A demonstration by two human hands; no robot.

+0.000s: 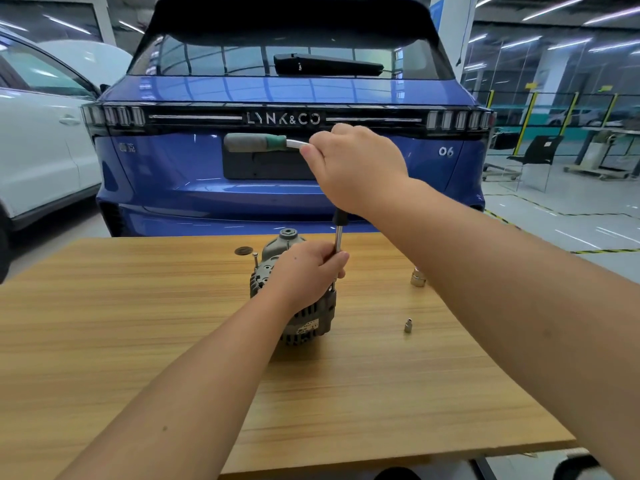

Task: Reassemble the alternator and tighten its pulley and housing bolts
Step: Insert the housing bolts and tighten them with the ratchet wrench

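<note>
Two bare forearms reach out from the bottom of the frame over a light wood-grain tabletop [138, 341] in a vehicle workshop. At the table's middle stands a grey cast-metal alternator [304, 320], its black vented housing towards the camera and its shaft end with a hex nut [288, 233] pointing up. On top of the alternator rests the left hand [304, 271], with fingers curled round the lower part of a slim chrome extension bar [338, 239] that rises upright from the housing's right edge. Above it the right hand [349, 161] grips the head of a ratchet wrench whose grey-and-green handle [254, 143] juts out horizontally to the left; the join between wrench head and bar is hidden beneath the palm. One long housing bolt [255, 259] stands proud at the alternator's left rear edge, and a dark round disc [243, 251] lies flat on the table just behind it. To the right, well apart from the alternator, sit a larger silver socket [418, 277] near the table's far edge and a smaller silver socket [408, 325] closer to the camera. Beyond the table is parked a blue hatchback [277, 188] badged LYNK & CO, tailgate facing the bench, with a white car [41, 150] alongside on the left.
</note>
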